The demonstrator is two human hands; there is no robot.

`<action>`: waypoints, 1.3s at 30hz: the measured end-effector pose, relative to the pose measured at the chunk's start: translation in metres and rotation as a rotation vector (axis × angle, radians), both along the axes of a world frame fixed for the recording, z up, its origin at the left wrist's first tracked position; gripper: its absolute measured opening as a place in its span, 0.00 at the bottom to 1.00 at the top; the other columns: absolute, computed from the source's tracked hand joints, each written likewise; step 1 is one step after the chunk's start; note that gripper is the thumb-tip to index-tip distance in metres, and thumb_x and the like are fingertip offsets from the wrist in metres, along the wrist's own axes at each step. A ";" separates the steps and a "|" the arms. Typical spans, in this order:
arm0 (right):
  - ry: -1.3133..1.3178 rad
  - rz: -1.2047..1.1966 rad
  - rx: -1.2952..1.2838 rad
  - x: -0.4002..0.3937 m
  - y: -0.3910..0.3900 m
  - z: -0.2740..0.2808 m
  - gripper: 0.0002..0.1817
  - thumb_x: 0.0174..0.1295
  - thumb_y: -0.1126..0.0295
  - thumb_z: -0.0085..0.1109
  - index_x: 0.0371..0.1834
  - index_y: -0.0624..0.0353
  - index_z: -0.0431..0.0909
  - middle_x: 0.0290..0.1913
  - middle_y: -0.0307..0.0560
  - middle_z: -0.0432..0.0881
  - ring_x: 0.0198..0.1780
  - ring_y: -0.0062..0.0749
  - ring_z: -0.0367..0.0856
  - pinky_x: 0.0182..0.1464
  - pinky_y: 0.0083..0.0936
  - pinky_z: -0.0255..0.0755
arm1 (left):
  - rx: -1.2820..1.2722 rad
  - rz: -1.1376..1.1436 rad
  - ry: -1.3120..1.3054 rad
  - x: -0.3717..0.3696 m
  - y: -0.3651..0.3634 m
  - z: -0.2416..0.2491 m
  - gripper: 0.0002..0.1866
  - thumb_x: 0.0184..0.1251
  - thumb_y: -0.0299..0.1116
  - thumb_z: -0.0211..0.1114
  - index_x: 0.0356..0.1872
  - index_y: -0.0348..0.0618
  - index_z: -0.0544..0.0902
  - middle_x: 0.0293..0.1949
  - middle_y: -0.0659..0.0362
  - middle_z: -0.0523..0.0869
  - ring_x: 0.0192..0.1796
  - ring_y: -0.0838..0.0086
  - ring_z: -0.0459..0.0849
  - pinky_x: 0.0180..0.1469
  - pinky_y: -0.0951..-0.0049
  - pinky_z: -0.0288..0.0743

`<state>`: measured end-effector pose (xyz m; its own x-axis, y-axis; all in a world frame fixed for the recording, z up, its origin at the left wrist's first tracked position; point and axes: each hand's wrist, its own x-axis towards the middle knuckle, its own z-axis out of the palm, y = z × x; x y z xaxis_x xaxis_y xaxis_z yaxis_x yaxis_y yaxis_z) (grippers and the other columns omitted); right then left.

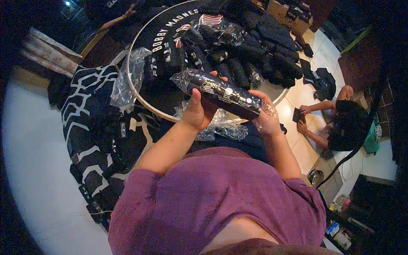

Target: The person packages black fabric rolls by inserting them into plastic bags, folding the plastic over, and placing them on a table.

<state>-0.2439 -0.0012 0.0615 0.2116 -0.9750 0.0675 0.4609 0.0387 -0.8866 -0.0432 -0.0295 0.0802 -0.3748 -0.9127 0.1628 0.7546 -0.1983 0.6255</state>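
Observation:
A rolled black cloth in a clear plastic bag (227, 94), with white print, lies slanted between my two hands above the near edge of the round table (132, 80). My left hand (199, 108) holds its left part from below, with the thumb up at the near side and fingertips showing beyond the roll. Around the roll's right end is my right hand (267, 117), its fingers on the plastic. Beyond the roll, many black rolls (238, 68) are piled on the table.
Loose clear plastic bags (129, 80) hang at the table's left edge, and more lie at its near edge. A person (346, 123) sits on the floor at the right, holding a small dark item. A cardboard box (289, 17) stands at the back right.

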 end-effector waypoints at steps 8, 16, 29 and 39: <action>-0.079 0.039 -0.029 -0.004 0.002 -0.001 0.25 0.57 0.74 0.52 0.60 0.63 0.65 0.51 0.48 0.75 0.51 0.32 0.76 0.57 0.28 0.68 | 0.088 0.061 -0.070 -0.006 0.004 0.004 0.46 0.45 0.68 0.64 0.62 0.49 0.66 0.58 0.54 0.74 0.58 0.64 0.75 0.62 0.59 0.67; -0.077 0.058 -0.023 -0.005 0.001 -0.001 0.25 0.58 0.72 0.52 0.61 0.62 0.65 0.50 0.47 0.76 0.50 0.30 0.77 0.54 0.27 0.71 | 0.118 0.064 -0.041 -0.007 0.005 0.002 0.43 0.47 0.67 0.64 0.60 0.48 0.68 0.57 0.53 0.75 0.58 0.63 0.75 0.63 0.58 0.66; 0.008 -0.593 0.044 -0.078 -0.023 0.004 0.19 0.70 0.58 0.44 0.51 0.62 0.72 0.37 0.50 0.81 0.29 0.27 0.80 0.29 0.19 0.73 | 0.436 0.456 -0.073 0.023 -0.015 0.001 0.36 0.58 0.70 0.48 0.50 0.47 0.76 0.46 0.59 0.81 0.49 0.66 0.78 0.54 0.60 0.71; 1.033 -0.554 -0.809 0.005 -0.011 0.042 0.15 0.53 0.63 0.64 0.41 0.58 0.79 0.35 0.45 0.81 0.40 0.39 0.77 0.55 0.34 0.63 | 0.441 0.449 -0.102 0.005 -0.004 -0.007 0.39 0.55 0.72 0.50 0.55 0.50 0.72 0.51 0.60 0.78 0.52 0.66 0.76 0.56 0.60 0.71</action>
